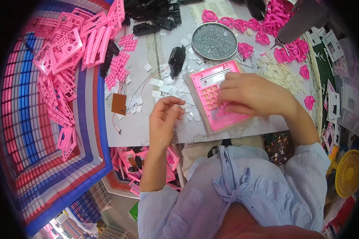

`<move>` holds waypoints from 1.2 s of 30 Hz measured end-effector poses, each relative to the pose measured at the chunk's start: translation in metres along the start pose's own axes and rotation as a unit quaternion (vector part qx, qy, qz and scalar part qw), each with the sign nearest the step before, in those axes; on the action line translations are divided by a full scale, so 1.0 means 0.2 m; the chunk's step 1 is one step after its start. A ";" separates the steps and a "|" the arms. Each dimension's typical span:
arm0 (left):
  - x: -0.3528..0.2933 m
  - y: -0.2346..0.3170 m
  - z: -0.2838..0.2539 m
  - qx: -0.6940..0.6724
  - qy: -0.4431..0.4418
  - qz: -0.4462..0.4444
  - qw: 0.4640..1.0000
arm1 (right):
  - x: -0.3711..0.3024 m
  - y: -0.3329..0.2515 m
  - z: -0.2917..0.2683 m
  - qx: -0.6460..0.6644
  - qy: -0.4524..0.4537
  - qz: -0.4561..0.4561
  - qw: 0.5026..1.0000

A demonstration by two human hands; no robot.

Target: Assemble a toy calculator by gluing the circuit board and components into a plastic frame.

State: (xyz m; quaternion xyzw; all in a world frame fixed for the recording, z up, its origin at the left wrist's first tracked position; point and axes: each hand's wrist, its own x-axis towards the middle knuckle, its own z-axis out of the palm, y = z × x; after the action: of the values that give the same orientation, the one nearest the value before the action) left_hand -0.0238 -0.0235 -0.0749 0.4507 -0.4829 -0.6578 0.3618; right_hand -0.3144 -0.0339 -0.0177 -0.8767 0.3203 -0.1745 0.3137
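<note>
A pink plastic casing (216, 126) with a grid of square openings lies slightly turned on a padded block at the table's front. My right hand (253, 93) rests over its right half, fingers bent down and closed onto its lower middle. Pink plastic shows under those fingertips, but what they grip is hidden. Left of the casing, my left hand (165, 117) hovers above the table edge with loosely curled, parted fingers and nothing visible in them. Small white squares (171, 89) are scattered beside it. A round metal dish (214, 41) full of tiny grey screws stands behind the casing.
A dark powered screwdriver (301, 24) hangs at the upper right. Pink ring-shaped parts (263, 38) and cream-coloured pieces (281, 75) lie to the right. A striped crate (93, 131) with pink frames stands left. Black parts (177, 61), pink keypads (117, 65) and a wired brown board (119, 104) also lie about.
</note>
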 end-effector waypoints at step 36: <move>0.16 0.02 -0.97 0.592 0.355 0.014 0.724 | -0.07 -0.07 0.39 -0.209 -0.061 0.100 0.971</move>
State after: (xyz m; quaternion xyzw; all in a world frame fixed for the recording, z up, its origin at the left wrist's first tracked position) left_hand 0.1486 -0.1129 -0.1033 0.7672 -0.6164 -0.0252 0.1754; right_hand -0.2784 0.0175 -0.0666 -0.8952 0.4161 -0.0173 0.1586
